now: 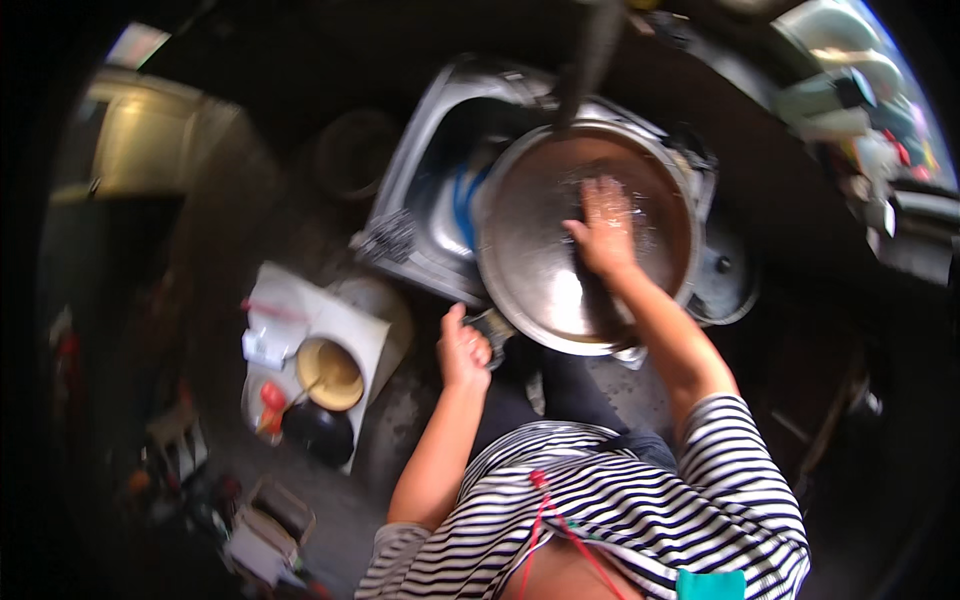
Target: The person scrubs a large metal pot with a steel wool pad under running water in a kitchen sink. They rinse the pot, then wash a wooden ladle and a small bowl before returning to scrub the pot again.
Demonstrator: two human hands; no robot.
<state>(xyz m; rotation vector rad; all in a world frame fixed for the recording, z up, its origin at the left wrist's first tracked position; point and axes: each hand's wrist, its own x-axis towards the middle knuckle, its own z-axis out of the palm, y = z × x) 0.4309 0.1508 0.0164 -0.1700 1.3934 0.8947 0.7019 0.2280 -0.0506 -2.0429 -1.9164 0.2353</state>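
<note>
A large round metal basin (pixel 517 300) rests over the right part of a stainless steel sink (pixel 405 150). My right hand (pixel 606 225) lies inside it with spread fingers, wet, with water splashing around it. My left hand (pixel 465 349) is below the sink's front edge, its fingers curled round a dark, blurred object (pixel 491 334) that I cannot identify. Inside the sink, left of the basin, is a blue item (pixel 463 202). A dark grey mesh-like scrubber (pixel 388 235) sits on the sink's front left corner.
A metal lid (pixel 721 270) with a dark knob lies right of the basin. On the left, a white-topped stand (pixel 360 330) carries a yellowish pot (pixel 330 375), a black bowl (pixel 321 431) and red items. A dim bucket (pixel 358 154) stands behind. Dishes crowd the upper right.
</note>
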